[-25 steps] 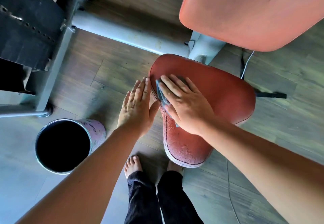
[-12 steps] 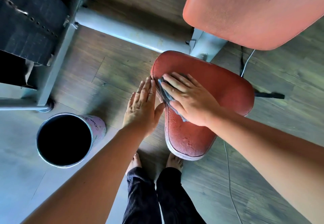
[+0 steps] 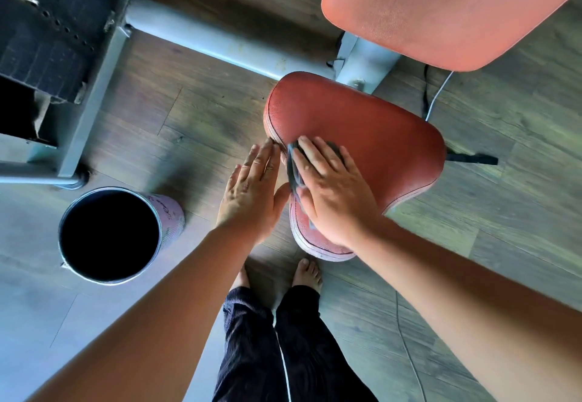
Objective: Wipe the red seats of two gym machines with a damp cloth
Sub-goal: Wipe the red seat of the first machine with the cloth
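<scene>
While our right hand [image 3: 330, 193] lies flat on the dark cloth [image 3: 294, 170], fingers straight and pressing it onto the left part of the red seat [image 3: 378, 137], our left hand [image 3: 252, 193] hangs just beside the seat's left edge, fingers straight and close together. A bucket [image 3: 172, 215] stands nearby on the floor.

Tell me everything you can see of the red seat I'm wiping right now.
The red seat is a padded, rounded-triangular cushion in a grainy leather-like cover with a pale stitched rim, scuffed at its near narrow end. It sits at a grey metal post above the wooden floor. The right hand presses a dark cloth on its left part. The left hand lies flat beside its left edge.
</scene>
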A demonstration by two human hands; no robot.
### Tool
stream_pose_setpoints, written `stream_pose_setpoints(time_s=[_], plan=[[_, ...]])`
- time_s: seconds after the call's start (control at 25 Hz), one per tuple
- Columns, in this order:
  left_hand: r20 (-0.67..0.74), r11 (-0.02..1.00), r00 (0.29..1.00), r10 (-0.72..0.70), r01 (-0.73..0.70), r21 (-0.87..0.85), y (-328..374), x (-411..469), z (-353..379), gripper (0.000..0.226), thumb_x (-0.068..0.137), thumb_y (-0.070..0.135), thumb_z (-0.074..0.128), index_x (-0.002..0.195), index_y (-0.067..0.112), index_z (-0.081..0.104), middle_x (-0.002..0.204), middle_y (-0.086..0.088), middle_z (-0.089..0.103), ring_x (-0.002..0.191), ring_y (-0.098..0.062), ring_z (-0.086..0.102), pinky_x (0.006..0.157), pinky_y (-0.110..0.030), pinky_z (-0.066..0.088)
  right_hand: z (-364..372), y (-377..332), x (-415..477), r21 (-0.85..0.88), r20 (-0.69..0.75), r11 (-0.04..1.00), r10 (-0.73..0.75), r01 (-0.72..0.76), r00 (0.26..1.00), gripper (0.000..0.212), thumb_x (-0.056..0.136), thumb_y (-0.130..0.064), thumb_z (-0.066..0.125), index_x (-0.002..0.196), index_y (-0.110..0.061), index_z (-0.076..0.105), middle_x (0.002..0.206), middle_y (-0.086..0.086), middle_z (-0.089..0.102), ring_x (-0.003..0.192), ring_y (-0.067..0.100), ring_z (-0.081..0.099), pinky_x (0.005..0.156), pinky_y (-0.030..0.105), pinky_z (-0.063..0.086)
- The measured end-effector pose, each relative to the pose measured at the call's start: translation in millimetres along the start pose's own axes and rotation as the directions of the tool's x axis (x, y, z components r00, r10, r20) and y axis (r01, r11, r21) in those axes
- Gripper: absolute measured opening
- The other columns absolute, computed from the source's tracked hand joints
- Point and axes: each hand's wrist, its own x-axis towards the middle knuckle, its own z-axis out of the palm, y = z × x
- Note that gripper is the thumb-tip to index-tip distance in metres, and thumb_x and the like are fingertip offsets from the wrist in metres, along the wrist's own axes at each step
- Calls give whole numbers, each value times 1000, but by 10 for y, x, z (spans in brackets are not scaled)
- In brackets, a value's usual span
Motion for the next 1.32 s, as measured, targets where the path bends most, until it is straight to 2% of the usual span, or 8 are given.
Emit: stream_pose_setpoints(time_s=[0.2,0.36,0.44,0.64,0.88,1.08,1.2,1.32], plan=[[-35,997,998,60,-62,-49,17,-139,67,63,107,48,24,165,25,16,173,7,12,160,-17,8,127,-39,12,0,24,394,0,-71,975,223,-224,972,65,101,-39,33,160,-14,22,169,4,21,155,25,21,125,52,17],[-53,993,993,107,-110,-49,36,-318,129,63,105,50,19,164,26,23,171,9,23,159,-17,17,127,-40,20,91,-303,-517,32,-46,991,131,-130,990,66,99,-40,39,159,-15,28,169,1,22,155,23,22,125,51,17],[-51,991,991,126,-128,-41,31,-350,126,63,106,49,21,164,25,24,171,9,24,159,-16,17,127,-38,19,79,-173,-360,15,-41,995,95,-94,995,64,98,-40,41,158,-16,32,168,1,26,154,24,25,124,51,21],[-66,983,982,174,-177,-40,-7,-334,110,62,105,48,29,161,22,32,169,7,30,158,-19,22,125,-43,24,34,-116,140,34,-97,944,331,-329,939,65,100,-40,37,159,-13,28,167,6,26,154,26,24,126,51,17],[-7,976,976,217,-216,13,82,-328,-48,60,103,37,36,161,20,32,169,2,29,158,-20,19,126,-45,24,128,-155,-535,83,-94,978,198,-190,976,61,99,-40,37,155,-15,37,166,3,30,153,24,28,124,50,22],[26,979,979,202,-203,28,254,-274,-133,61,105,34,43,162,18,29,172,2,20,160,-19,12,128,-43,19,66,172,6,98,-90,872,487,-479,869,64,100,-40,34,159,-15,27,168,6,23,155,26,21,126,50,16],[71,968,970,233,-238,75,367,-232,-180,61,105,36,39,163,20,24,173,3,14,160,-17,8,129,-45,15,166,-165,-557,119,-124,925,375,-362,919,63,100,-38,35,157,-12,33,166,9,29,154,28,25,125,51,19],[111,950,956,272,-286,128,444,-147,-210,63,107,37,36,164,21,18,174,5,7,160,-15,1,129,-40,5,190,264,-601,96,-106,972,223,-214,969,59,102,-35,35,156,-11,35,165,10,31,153,30,27,124,51,21]])
